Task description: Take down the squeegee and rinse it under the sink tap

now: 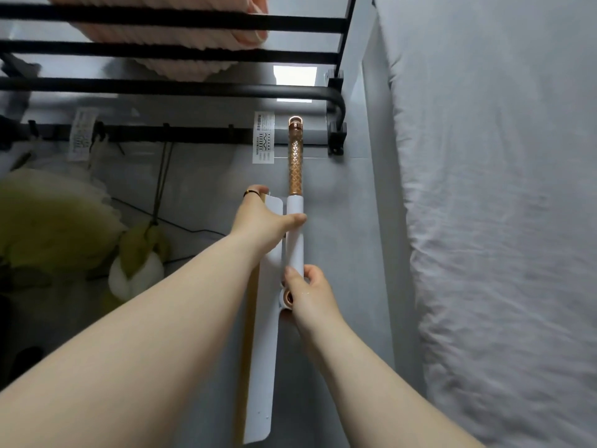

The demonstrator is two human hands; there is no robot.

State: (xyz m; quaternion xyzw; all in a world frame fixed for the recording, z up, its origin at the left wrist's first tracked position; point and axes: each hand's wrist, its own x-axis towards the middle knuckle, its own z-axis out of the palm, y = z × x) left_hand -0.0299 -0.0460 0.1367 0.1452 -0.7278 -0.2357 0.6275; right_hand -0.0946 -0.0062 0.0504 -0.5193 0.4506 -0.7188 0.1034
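- my left hand (269,221) is closing around the upper part of the squeegee (292,240), thumb lying across its white tube.
- my right hand (310,294) is gripping the lower end of that tube.
- the squeegee is hanging upright against the grey wall (349,253), its copper handle reaching to the black hook rail (181,134).
- pink towels (181,37) are lying on the black rack (168,88) above.

- The squeegee (294,234) hangs upright against the grey wall, its looped top end up by the black rail.
- Its handle is rose-gold with a diamond pattern above, a white tube below.
- A long white blade with a yellowish edge runs down the left side, reaching toward the near bottom of view.
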